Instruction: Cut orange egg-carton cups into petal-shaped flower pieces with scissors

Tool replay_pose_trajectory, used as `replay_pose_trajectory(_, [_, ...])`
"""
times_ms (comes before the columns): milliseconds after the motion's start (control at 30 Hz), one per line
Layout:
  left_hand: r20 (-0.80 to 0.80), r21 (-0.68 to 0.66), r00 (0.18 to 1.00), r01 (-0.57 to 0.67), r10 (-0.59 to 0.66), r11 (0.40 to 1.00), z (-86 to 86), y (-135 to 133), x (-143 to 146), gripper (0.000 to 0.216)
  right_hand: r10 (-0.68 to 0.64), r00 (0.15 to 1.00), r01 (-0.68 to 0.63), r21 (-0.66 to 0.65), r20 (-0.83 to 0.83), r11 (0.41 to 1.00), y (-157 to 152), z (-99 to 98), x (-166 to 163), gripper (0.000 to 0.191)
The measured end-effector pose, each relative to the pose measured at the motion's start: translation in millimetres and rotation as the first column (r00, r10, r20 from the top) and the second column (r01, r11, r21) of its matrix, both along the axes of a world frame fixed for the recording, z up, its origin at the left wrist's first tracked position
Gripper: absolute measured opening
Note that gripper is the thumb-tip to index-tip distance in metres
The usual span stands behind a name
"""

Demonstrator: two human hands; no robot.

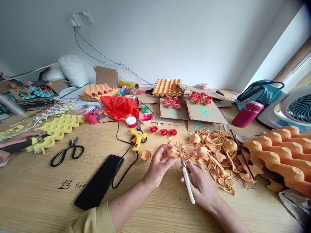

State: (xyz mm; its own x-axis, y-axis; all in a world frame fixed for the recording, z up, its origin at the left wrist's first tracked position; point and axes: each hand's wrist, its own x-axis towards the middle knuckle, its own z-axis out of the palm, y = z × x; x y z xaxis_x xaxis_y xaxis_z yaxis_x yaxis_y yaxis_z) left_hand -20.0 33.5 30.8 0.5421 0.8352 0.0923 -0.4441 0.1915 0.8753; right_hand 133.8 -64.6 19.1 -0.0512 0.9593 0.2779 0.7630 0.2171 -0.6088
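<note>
Clamped between the thumb and fingertips of the left hand [159, 163], a small orange carton cup [173, 153] is held just above the table [48, 200], at the far-right end of that grip. The right hand [201, 187] is closed round the white handles of the scissors [186, 173]; the blades are seen nearly together, though the gap at the tips cannot be told. The scissors' long axis is laid from the right palm forward and slightly leftward, so the tips are set at the cup's right side, touching or just beside it. The cup is thus found ahead and left of the right grip; the left hand is the nearer, being on it. Both wrists are held low, forearms converging. Orange scraps [216, 160] are noted just right of the blades, and a second cup [146, 155] left of the left hand.
</note>
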Motion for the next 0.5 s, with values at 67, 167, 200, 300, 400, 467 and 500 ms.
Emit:
replay_pose_trajectory(67, [-0.006,-0.013,1.000,0.016,-0.016,1.000,-0.9,-1.3,0.3,0.034,-0.001,1.000,0.001,0.036,0.026,0.999,-0.1,0.7,0.4,0.015])
replay_pose_trajectory(167, [-0.001,-0.025,0.999,0.033,-0.033,0.999,-2.0,-2.5,0.6,0.034,-0.002,0.999,-0.002,0.071,0.052,0.997,-0.7,1.1,1.4,0.012])
replay_pose_trajectory(200, [0.003,-0.028,0.999,0.038,-0.038,0.999,-2.3,-2.7,0.7,0.034,0.002,0.998,-0.006,0.080,0.058,0.997,-0.9,1.1,1.8,0.011])
replay_pose_trajectory(300, [0.018,-0.037,0.998,0.062,-0.061,0.997,-2.3,-3.4,0.8,0.033,0.014,0.997,-0.022,0.107,0.078,0.994,-1.6,1.1,2.8,0.010])
replay_pose_trajectory(400, [0.032,-0.044,0.996,0.087,-0.086,0.995,-1.3,-4.5,0.9,0.033,0.021,0.995,-0.035,0.133,0.102,0.990,-2.0,1.4,3.3,0.010])
replay_pose_trajectory(467, [0.039,-0.042,0.994,0.100,-0.098,0.994,-0.1,-5.4,1.0,0.033,0.024,0.993,-0.040,0.144,0.116,0.989,-2.1,1.4,3.5,0.013])
replay_pose_trajectory(500, [0.042,-0.038,0.994,0.103,-0.101,0.994,0.6,-5.9,1.0,0.033,0.024,0.992,-0.042,0.148,0.121,0.988,-2.2,1.3,3.5,0.015])
